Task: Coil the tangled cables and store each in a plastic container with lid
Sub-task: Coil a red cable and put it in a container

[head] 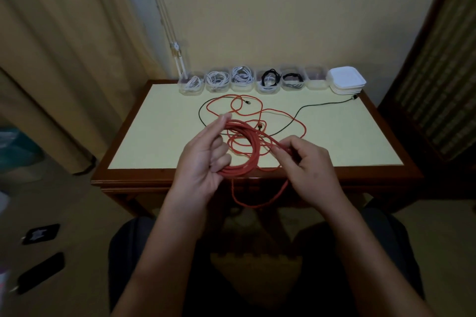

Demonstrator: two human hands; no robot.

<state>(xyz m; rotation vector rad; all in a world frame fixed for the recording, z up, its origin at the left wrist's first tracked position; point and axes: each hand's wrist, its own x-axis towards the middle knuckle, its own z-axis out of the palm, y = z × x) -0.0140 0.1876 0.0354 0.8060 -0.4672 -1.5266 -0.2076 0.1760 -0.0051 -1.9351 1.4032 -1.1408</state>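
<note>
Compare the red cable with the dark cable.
The red cable is partly coiled; the dark cable lies loose. The left hand and right hand hold the red cable, not the dark cable. The red cable droops past the table edge; the dark cable does not. Both cross on the table.

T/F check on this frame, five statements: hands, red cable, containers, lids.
1. The left hand holds a coil of the red cable. True.
2. The right hand lies flat and empty on the table. False: it pinches a strand of the red cable.
3. Every one of the containers has its lid on. False: they stand open, and the lids are stacked at the right end of the row.
4. A dark cable lies loose on the table. True.
5. The whole red cable is on the tabletop. False: a loop hangs below the near edge.
</note>
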